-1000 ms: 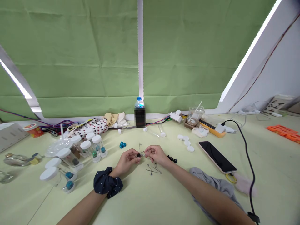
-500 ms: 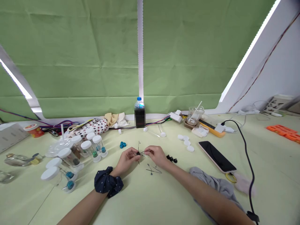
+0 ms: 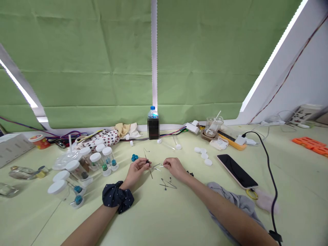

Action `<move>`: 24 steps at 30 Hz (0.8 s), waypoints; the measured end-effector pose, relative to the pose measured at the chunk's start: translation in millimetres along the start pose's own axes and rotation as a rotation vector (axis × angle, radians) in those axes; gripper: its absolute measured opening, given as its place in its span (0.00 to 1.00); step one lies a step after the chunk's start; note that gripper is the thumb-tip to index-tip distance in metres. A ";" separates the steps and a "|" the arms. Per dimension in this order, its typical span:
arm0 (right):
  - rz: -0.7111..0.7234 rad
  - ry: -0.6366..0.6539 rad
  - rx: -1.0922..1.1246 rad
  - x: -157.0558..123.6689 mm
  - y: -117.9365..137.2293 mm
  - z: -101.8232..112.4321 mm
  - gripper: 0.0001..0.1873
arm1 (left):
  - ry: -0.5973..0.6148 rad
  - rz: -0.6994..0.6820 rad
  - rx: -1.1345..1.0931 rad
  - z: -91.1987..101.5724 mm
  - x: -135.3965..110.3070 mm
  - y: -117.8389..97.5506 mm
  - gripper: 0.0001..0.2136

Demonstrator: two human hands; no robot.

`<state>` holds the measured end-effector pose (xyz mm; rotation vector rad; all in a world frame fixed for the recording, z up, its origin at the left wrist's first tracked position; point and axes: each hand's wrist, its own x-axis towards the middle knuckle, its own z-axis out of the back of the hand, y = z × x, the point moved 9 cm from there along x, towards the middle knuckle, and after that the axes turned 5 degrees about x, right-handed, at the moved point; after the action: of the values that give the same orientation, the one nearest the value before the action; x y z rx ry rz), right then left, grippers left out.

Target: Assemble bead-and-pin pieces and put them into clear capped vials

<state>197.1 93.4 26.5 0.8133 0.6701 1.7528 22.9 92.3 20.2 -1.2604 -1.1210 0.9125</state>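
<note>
My left hand (image 3: 134, 171), with a dark scrunchie (image 3: 116, 197) at its wrist, pinches a small black hub (image 3: 148, 162) from which several thin metal rods stick out at different angles. A short gap to the right, my right hand (image 3: 175, 168) is closed in a pinch on one thin pale rod (image 3: 161, 166) that points toward the hub. Several thin dark rods with small ends (image 3: 167, 185) lie on the table below the right hand. Beyond my left hand sits a cluster of teal pieces (image 3: 134, 157). Small black pieces (image 3: 190, 173) are partly hidden behind my right wrist.
Clear jars with white lids (image 3: 73, 165), some holding teal pieces, stand at left. White caps (image 3: 204, 155) lie right of centre, near a phone (image 3: 237, 171). A bottle (image 3: 153, 112) stands at the back. Grey cloth (image 3: 233, 201) lies under my right forearm; a black cable (image 3: 269, 167) runs past.
My hands have drawn apart. The left hand moved slightly left and up with the black hub, whose rods now tilt. My right hand shifted a little right with the thin rod.
</note>
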 end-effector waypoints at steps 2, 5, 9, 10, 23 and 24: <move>-0.004 0.029 -0.032 -0.2 -0.2 -0.7 0.08 | -0.006 0.010 -0.011 0.2 -0.6 -0.2 0.15; -0.004 0.067 -0.072 -0.4 -1.8 -3.2 0.08 | -0.012 0.013 -0.016 0.2 -1.7 -1.4 0.16; 0.014 0.105 -0.094 0.0 -1.8 -5.4 0.09 | -0.029 0.008 -0.014 0.7 -3.1 -3.9 0.17; 0.015 0.116 -0.096 0.4 -1.1 -4.7 0.09 | -0.034 0.010 -0.011 0.9 -3.3 -4.4 0.17; -0.151 0.305 -0.498 -3.4 -13.6 58.6 0.05 | -0.080 -0.005 -0.008 4.4 -5.1 -7.2 0.16; -0.150 0.331 -0.518 -5.3 -13.4 59.7 0.06 | -0.091 -0.007 -0.004 5.6 -5.2 -7.1 0.15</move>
<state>253.0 95.7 51.9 0.1161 0.4406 1.8228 15.8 87.8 26.4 -1.2274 -1.1988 0.9711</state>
